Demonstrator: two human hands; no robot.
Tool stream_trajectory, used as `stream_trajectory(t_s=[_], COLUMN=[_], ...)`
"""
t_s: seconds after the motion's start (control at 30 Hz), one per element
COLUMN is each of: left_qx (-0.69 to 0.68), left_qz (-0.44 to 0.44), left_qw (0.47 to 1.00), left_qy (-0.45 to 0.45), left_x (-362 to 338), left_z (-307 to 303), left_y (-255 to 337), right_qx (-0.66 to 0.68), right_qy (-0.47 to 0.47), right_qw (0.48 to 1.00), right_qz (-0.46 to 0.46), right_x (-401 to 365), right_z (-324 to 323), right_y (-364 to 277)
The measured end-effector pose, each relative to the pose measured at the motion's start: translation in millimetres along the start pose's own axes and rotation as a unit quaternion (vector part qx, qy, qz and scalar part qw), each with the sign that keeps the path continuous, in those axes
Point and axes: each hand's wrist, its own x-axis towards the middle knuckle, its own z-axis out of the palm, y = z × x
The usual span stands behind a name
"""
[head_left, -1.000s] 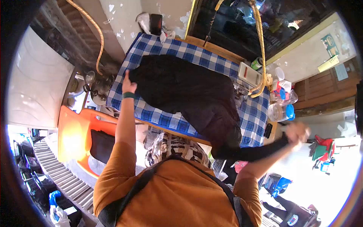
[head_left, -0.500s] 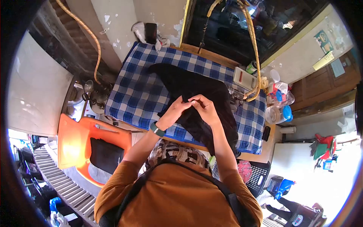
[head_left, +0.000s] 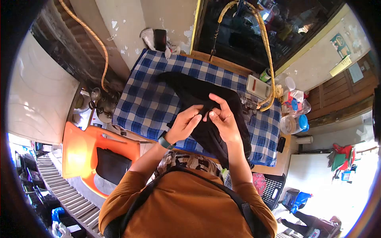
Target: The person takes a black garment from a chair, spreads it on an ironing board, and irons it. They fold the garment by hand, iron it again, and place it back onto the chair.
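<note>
A black cloth (head_left: 222, 94) lies rumpled across the middle of the table, one corner stretching to the back left and a part hanging over the front edge. My left hand (head_left: 185, 125), with a dark band on its wrist, is closed in a pinch on the cloth. Close beside it, my right hand (head_left: 225, 125) pinches the same cloth between thumb and curled fingers, its index finger raised. The exact bit of fabric between the fingertips is hard to make out.
Under the cloth is a blue-and-white checked cover (head_left: 139, 97) on the table. A white box (head_left: 257, 86) and clear jars (head_left: 291, 123) stand at the right. An orange chair (head_left: 77, 150) is at the left. A yellowish cord (head_left: 268, 51) hangs at the back right.
My hands have drawn slightly apart and lower. The right index finger has lifted away from the pinch. The view has shifted a little; the cloth lies much the same.
</note>
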Motion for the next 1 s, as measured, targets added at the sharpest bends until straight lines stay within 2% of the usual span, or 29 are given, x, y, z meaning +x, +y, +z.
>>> stream_trajectory(t_s=[0.03, 0.2, 0.3, 0.37, 0.57, 0.7, 0.8, 0.87, 0.9, 0.97, 1.0], left_qx=[0.002, -0.01, 0.018, 0.065, 0.085, 0.128, 0.15, 0.192, 0.194, 0.246, 0.272], left_qz=[-0.005, -0.002, 0.043, 0.118, 0.128, 0.175, 0.164, -0.093, -0.095, -0.113, -0.095], left_qw=[0.999, 1.0, 0.998, 0.989, 0.983, 0.971, 0.973, 0.976, 0.975, 0.96, 0.949], left_qy=[-0.034, -0.014, -0.035, -0.057, -0.097, -0.1, -0.058, -0.049, -0.043, 0.076, 0.128], left_x=[-2, -3, 1, 6, 12, 8, -1, -8, -9, -8, -5], left_z=[-2, -2, -7, -12, -24, -30, -26, -24, -23, -27, -31], left_y=[-1, 0, 0, 1, 15, 18, 22, 22, 15, -8, -16], right_qx=[0.0, 0.035, 0.063, 0.066, 0.041, -0.182, -0.249, -0.273, -0.241, -0.278, -0.307], right_qy=[-0.001, 0.004, -0.001, -0.019, -0.036, -0.022, -0.016, 0.003, 0.011, 0.044, 0.089], right_qw=[1.0, 0.999, 0.997, 0.996, 0.997, 0.983, 0.968, 0.959, 0.965, 0.942, 0.927], right_qz=[-0.001, 0.017, 0.039, 0.05, 0.057, 0.02, -0.022, -0.073, -0.101, -0.185, -0.199], right_x=[0, 1, 1, 1, 0, 1, 1, 0, 1, 8, 10], right_z=[0, 4, 3, 0, 0, 9, 14, 20, 21, 25, 28], right_y=[0, -4, -4, -9, -15, -21, -29, -50, -61, -94, -113])
